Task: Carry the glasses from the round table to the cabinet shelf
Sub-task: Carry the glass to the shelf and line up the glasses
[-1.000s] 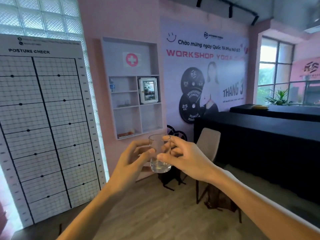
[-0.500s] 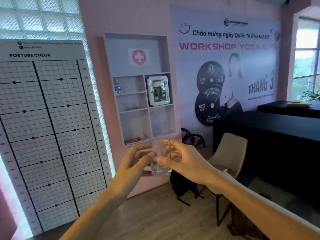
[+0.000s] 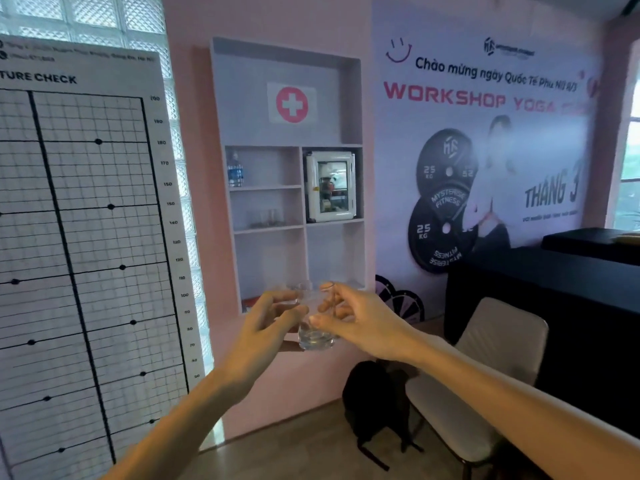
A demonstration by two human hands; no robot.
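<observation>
A clear drinking glass [image 3: 316, 336] is held upright in front of me at chest height. My left hand [image 3: 268, 323] grips it from the left and my right hand [image 3: 360, 323] from the right, fingers wrapped round its sides. Straight ahead is the white wall cabinet [image 3: 294, 64] with a red cross sign. On its left middle shelf [image 3: 268, 228] stand a few clear glasses [image 3: 265, 218]. The round table is out of view.
A water bottle [image 3: 235, 171] stands on the upper left shelf and a small white box with a glass door [image 3: 330, 185] on the right. A beige chair [image 3: 485, 382], a black backpack [image 3: 375, 403] and a black-draped table [image 3: 554, 289] are to the right. A posture chart [image 3: 79, 254] stands to the left.
The cabinet has grown larger and shifted toward the middle of view as I walk closer. Both hands keep the same hold on the glass.
</observation>
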